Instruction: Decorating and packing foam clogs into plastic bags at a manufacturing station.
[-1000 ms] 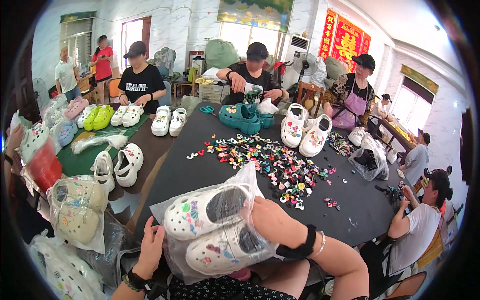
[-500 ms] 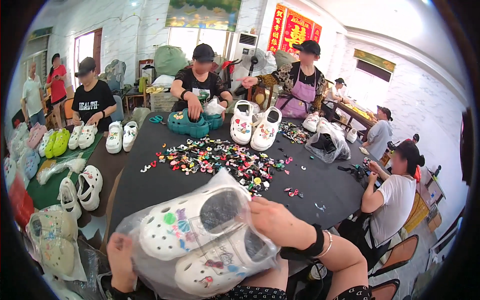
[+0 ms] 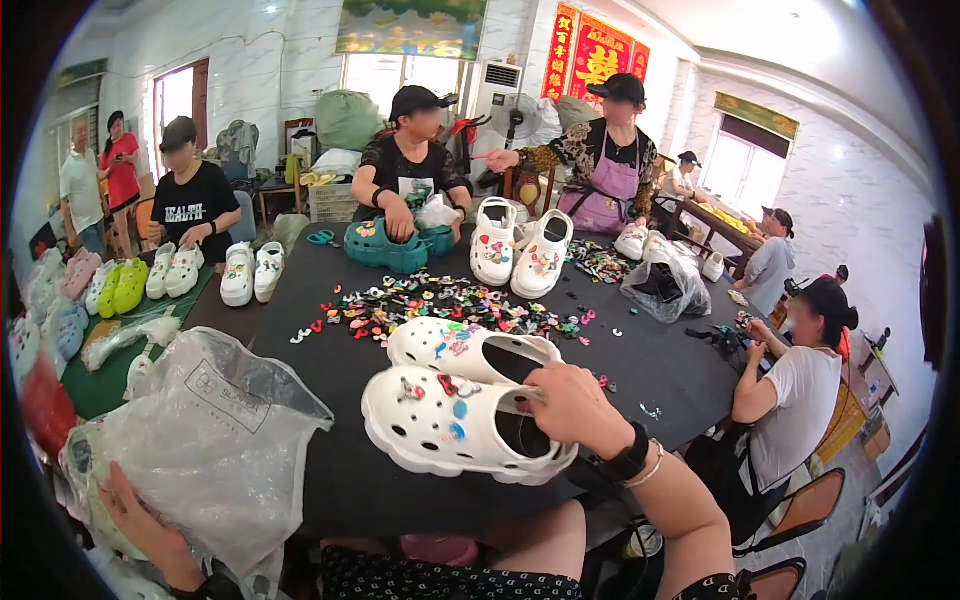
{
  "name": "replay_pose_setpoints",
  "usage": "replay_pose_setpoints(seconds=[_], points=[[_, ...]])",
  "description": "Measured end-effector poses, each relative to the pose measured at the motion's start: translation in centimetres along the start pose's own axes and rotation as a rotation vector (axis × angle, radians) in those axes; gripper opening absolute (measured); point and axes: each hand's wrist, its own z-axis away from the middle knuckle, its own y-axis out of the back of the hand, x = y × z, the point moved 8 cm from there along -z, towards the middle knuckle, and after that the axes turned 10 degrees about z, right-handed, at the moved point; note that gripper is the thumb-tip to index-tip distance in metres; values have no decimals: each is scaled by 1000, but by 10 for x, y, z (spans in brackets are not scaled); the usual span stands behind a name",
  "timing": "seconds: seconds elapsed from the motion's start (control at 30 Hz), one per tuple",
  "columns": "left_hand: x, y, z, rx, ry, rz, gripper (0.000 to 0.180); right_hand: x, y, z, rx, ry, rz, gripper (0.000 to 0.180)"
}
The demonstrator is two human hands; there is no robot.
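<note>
My right hand [image 3: 572, 402] is closed on the heel ends of a pair of white clogs [image 3: 430, 415], holding them together over the near part of the dark table. Colourful charms dot their holed toes. At the lower left my left hand [image 3: 145, 525] holds a clear plastic bag [image 3: 235, 430], which stands puffed up and carries no shoes that I can see. Part of the hand's grip is hidden against the bag.
Loose charms [image 3: 450, 305] lie heaped mid-table. Behind them are white clogs [image 3: 492, 245] and teal clogs [image 3: 385, 248], the latter in a co-worker's hands. Blue scissors [image 3: 322, 238] lie nearby. More clogs [image 3: 238, 275] line the left. A bagged bundle [image 3: 668, 285] sits at right.
The white clogs have come out of the plastic bag and are now bare in my right hand. My left hand has moved the bag to the left.
</note>
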Motion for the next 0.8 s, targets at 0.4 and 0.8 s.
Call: replay_pose_setpoints(seconds=[0.4,0.8], points=[[23,-1,57,-236,-491,-439,50,-65,-52,-4,-223,258,190,35],[17,-85,158,-740,-76,-83,43,-196,-11,55,-198,568,-825,100]])
